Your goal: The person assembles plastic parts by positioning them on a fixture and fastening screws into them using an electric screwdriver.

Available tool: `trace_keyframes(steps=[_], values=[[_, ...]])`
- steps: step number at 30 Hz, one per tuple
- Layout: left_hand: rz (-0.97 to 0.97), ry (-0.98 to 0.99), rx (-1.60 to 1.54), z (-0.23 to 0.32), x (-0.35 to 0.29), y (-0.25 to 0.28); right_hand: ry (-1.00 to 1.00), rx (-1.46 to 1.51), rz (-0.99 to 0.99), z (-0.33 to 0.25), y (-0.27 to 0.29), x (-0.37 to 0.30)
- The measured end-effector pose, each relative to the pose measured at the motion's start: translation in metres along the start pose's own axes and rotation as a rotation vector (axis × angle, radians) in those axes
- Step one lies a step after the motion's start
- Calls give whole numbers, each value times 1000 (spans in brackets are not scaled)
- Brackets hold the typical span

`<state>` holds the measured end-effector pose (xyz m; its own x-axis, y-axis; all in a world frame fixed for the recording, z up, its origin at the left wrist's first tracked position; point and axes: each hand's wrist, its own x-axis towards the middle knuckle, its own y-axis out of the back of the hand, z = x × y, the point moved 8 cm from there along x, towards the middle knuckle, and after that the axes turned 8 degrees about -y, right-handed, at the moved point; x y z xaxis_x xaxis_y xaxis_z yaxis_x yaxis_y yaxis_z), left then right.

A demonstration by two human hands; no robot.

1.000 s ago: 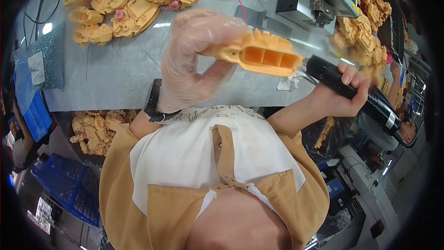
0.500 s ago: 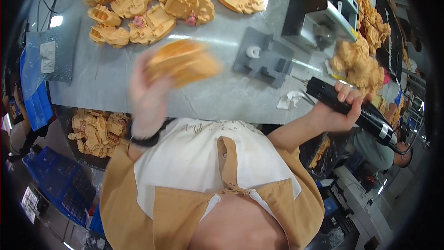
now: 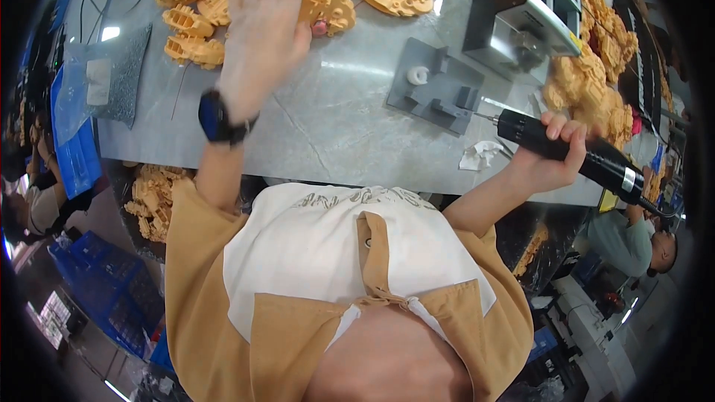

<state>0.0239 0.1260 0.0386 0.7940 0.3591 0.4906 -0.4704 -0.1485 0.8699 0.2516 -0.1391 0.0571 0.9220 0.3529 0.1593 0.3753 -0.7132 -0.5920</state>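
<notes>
My left hand (image 3: 261, 45), a dark watch (image 3: 214, 115) on its wrist, reaches over the far-left group of orange-yellow molded plastic parts (image 3: 328, 7). Its fingers are stretched out and slightly blurred; no part shows in its grasp, though the space beneath the palm is hidden. On the right, my right hand (image 3: 558, 152) is wrapped round a black electric screwdriver (image 3: 520, 129), held nearly level. The bit points left, close to the right edge of a grey fixture (image 3: 406, 95) with upright blocks and a white ring (image 3: 418, 75) on it.
A metal-and-black box-shaped device (image 3: 491, 7) stands behind the fixture. Orange-yellow parts are heaped (image 3: 585, 89) at right. Crumpled white paper (image 3: 479, 155) lies by the front edge. At left are a plastic bag (image 3: 119, 74) and blue crates (image 3: 104, 283); another person (image 3: 629, 242) sits at right.
My left hand has gone from near the table's middle, holding an orange-yellow part, to the far-left group, where its fingers are now extended. The screwdriver stays in my right hand.
</notes>
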Motion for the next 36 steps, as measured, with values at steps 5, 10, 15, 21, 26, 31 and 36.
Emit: trace_keyframes(steps=[5, 10, 15, 21, 26, 31, 36], values=[[-145, 82, -195, -31, 5, -29, 112, -80, 130, -30, 38, -14], [-219, 24, -414, 18, 2, -40, 99, -136, 262, -36, 71, -22], [-281, -251, -358, 78, -2, -58, 103, -116, 265, -32, 66, -21], [-653, -83, -476, 85, -13, -44, 85, -110, 304, -30, 75, -28], [-427, -270, -273, 91, -8, -44, 72, -80, 288, -30, 73, -27], [-443, -199, -248, 74, -22, -68, 71, -111, 252, -29, 71, -27], [-428, 133, -137, 62, -25, -56, 69, -93, 291, -29, 78, -32]])
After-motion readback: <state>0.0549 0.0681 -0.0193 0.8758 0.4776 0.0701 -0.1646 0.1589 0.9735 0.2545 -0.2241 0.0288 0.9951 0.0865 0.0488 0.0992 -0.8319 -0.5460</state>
